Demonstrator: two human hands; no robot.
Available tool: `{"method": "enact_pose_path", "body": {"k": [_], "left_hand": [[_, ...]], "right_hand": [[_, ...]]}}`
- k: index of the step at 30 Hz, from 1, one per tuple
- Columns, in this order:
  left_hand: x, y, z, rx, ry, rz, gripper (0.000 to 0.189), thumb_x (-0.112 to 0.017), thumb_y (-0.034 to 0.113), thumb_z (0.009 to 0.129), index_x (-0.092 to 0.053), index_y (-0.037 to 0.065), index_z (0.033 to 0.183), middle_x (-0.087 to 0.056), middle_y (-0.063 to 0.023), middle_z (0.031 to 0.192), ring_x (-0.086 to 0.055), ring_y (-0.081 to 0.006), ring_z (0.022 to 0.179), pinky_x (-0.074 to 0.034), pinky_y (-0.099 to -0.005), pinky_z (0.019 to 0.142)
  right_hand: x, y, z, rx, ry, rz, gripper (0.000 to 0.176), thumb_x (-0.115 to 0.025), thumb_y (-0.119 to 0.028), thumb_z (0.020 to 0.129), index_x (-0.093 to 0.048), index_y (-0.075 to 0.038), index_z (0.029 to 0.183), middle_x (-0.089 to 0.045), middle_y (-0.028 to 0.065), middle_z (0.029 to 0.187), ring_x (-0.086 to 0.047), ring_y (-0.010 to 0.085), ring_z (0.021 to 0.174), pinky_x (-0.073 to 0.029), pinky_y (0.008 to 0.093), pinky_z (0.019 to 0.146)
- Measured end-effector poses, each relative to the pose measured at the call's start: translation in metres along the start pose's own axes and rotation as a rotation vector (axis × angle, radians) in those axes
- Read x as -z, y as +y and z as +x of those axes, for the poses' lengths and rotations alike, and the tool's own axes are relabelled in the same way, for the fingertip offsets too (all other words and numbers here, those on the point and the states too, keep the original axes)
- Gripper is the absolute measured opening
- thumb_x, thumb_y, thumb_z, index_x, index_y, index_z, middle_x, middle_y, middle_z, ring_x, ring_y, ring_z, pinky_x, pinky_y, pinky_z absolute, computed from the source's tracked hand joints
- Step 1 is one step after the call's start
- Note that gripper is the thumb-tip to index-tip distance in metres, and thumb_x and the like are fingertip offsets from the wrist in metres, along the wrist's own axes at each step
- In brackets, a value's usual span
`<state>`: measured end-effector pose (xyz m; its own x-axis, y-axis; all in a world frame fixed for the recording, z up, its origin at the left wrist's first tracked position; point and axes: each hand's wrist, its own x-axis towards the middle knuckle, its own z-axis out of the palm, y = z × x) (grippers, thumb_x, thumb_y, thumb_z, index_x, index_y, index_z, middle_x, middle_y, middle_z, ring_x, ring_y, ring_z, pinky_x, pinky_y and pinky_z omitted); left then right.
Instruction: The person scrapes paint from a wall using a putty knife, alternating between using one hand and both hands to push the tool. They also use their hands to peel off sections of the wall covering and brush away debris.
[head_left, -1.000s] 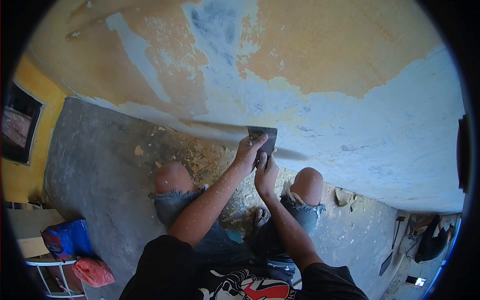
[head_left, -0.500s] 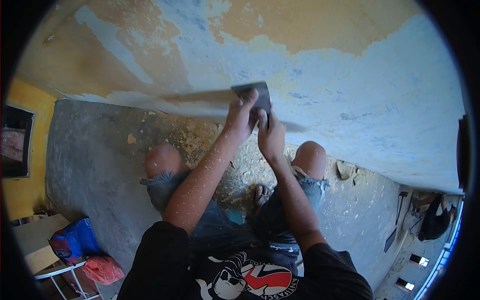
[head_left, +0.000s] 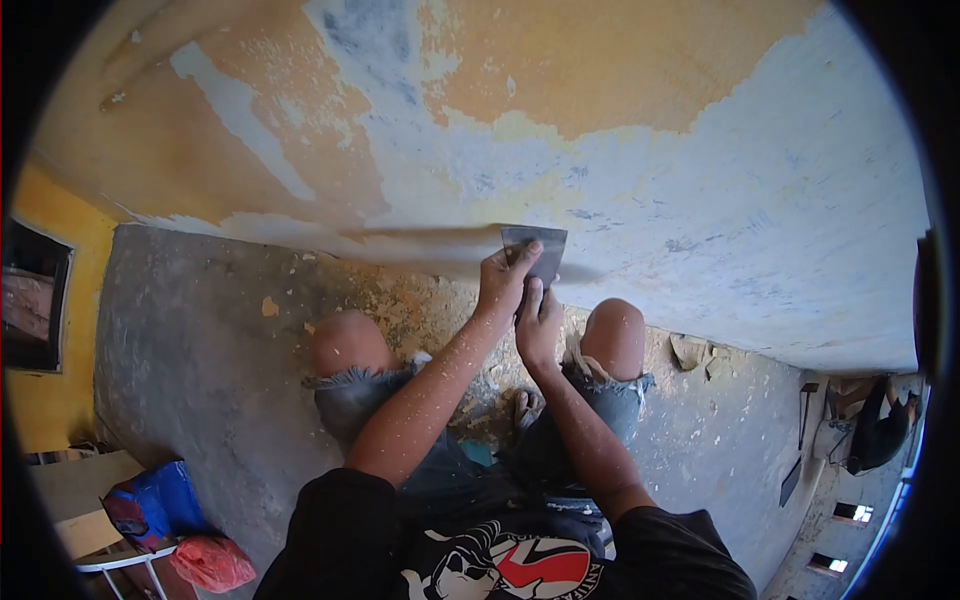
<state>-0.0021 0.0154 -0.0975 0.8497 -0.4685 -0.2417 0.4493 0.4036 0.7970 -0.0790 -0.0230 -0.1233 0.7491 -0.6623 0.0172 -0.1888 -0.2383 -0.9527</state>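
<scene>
Both my hands are closed on a scraper (head_left: 546,240) with a wide, flat dark blade. My left hand (head_left: 503,284) grips it near the blade, its thumb pressed on the blade's face. Just below, my right hand (head_left: 540,325) wraps the handle, which is mostly hidden by the fingers. The blade's wide edge is at the lower part of the wall (head_left: 690,210), where patchy orange paint gives way to bare whitish plaster. Pale flecks dot my forearms.
Paint flakes (head_left: 400,290) litter the grey floor (head_left: 200,340) along the wall's foot, around my bent knees. A blue bag (head_left: 180,500) and a red plastic bag (head_left: 212,565) sit at lower left. At far right are another person (head_left: 880,430) and a long-handled tool (head_left: 792,480).
The scraper and both hands have moved down the wall towards the floor and slightly right. My grip stays on the tool. The view has also shifted a little.
</scene>
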Motion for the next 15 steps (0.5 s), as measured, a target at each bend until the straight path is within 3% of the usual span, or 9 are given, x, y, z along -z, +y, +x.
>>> {"method": "enact_pose_path", "body": {"k": [2,6,10,12,14,15], "left_hand": [[-0.010,0.013,0.001,-0.011,-0.020,-0.035,0.028,-0.070,0.028,0.092,-0.066,0.001,0.094,-0.070,-0.0080,0.082,-0.068,-0.0178,0.067,-0.055,-0.0286,0.060],[0.000,0.005,0.000,0.008,-0.006,0.018,0.027,-0.070,0.026,0.093,-0.065,0.000,0.095,-0.070,-0.0084,0.083,-0.068,-0.0190,0.067,-0.055,-0.0293,0.060],[-0.009,0.007,0.002,-0.043,-0.045,-0.047,0.031,-0.069,0.026,0.093,-0.062,-0.002,0.105,-0.069,-0.0103,0.091,-0.068,-0.0195,0.074,-0.056,-0.0305,0.066],[-0.012,0.020,0.000,-0.039,-0.092,-0.042,0.031,-0.070,0.023,0.092,-0.065,-0.005,0.106,-0.069,-0.0103,0.093,-0.067,-0.0179,0.075,-0.056,-0.0309,0.068],[-0.019,0.035,0.003,-0.088,-0.139,-0.035,0.034,-0.070,0.023,0.092,-0.064,-0.005,0.110,-0.070,-0.0110,0.097,-0.067,-0.0176,0.080,-0.056,-0.0317,0.074],[-0.022,0.040,0.002,-0.100,-0.149,-0.030,0.037,-0.070,0.023,0.092,-0.064,-0.006,0.114,-0.070,-0.0116,0.101,-0.067,-0.0174,0.085,-0.055,-0.0325,0.081]], "right_hand": [[-0.008,0.009,0.006,-0.010,0.082,0.145,0.046,-0.044,-0.034,0.105,-0.061,0.006,0.093,-0.063,0.0144,0.069,-0.058,0.0166,0.064,-0.046,0.0350,0.061],[-0.006,0.005,0.005,-0.040,0.064,0.130,0.046,-0.046,-0.034,0.105,-0.061,0.007,0.091,-0.063,0.0106,0.069,-0.055,0.0133,0.065,-0.046,0.0334,0.061],[0.003,0.009,0.010,-0.016,0.044,0.034,0.044,-0.045,-0.032,0.105,-0.060,0.007,0.089,-0.061,0.0096,0.070,-0.051,0.0107,0.069,-0.045,0.0322,0.061],[0.010,-0.012,0.012,0.026,0.029,0.196,0.041,-0.047,-0.031,0.105,-0.061,0.007,0.095,-0.060,0.0076,0.072,-0.052,0.0101,0.071,-0.046,0.0295,0.064],[0.021,-0.034,0.016,0.169,0.024,0.226,0.040,-0.045,-0.035,0.105,-0.058,0.001,0.094,-0.054,0.0003,0.069,-0.046,0.0073,0.061,-0.039,0.0259,0.054],[0.031,-0.045,0.017,0.150,-0.065,0.216,0.037,-0.050,-0.034,0.103,-0.059,0.001,0.108,-0.059,0.0041,0.075,-0.050,0.0083,0.066,-0.043,0.0270,0.061]]}}
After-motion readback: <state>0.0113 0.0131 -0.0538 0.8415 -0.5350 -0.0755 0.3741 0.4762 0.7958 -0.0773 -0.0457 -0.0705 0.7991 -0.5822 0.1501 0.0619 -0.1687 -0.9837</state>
